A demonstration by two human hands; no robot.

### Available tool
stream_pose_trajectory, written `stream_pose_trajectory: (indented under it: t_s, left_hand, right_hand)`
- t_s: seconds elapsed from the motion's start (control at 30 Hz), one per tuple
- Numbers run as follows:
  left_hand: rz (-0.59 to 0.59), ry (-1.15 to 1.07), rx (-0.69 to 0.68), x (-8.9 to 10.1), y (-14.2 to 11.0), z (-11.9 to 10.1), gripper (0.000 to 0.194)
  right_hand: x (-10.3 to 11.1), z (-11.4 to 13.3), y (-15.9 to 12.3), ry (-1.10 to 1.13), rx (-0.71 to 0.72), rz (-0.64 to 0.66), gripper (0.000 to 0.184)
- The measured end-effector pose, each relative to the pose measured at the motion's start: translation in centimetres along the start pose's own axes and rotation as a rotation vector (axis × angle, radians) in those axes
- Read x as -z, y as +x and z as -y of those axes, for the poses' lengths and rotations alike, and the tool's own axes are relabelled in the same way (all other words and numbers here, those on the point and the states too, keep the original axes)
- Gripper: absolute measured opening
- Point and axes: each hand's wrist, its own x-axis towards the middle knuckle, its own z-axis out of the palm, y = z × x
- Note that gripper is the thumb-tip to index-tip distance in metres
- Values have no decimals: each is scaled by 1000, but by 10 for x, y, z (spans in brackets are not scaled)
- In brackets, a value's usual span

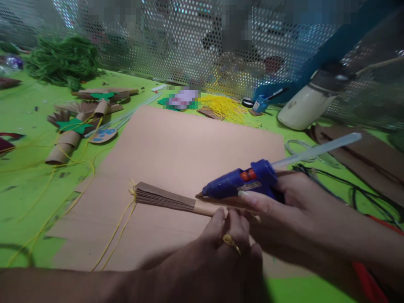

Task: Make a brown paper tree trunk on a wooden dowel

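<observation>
our right hand [296, 202] grips the blue glue gun [236, 181], nozzle just over the folded paper strip [167, 200] mid-surface, while our left fingers [217, 219] pinch its right end, probably to keep the pleats steady.

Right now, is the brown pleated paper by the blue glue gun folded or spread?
Folded: the pleated paper forms a narrow strip, its layers stacked close, the left hand pinching one end.
</observation>
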Motion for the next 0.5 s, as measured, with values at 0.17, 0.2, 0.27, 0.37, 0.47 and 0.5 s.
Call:
stream_pose_trajectory:
  t_s: [0.17,0.2,0.27,0.37,0.47,0.5]
  left_hand:
    - [-2,-22,-1,-3,-2,0,35]
    - [-2,-25,8,-3,-2,0,34]
    - [-13,-28,15,-4,-2,0,34]
    - [-24,-20,12,-4,-1,1,35]
    - [-7,-15,21,-6,-2,-1,34]
    - [-8,-17,24,-6,-2,-2,33]
  right_hand:
    - [3,-4,-3,11,8,-4,37]
    - [4,-6,-4,16,3,-4,37]
    - [4,-7,-5,38,-9,11,37]
    - [3,-4,-3,42,-24,29,34]
    - [6,1,-1,-12,-41,35,33]
    - [8,1,-1,-37,-50,34,34]
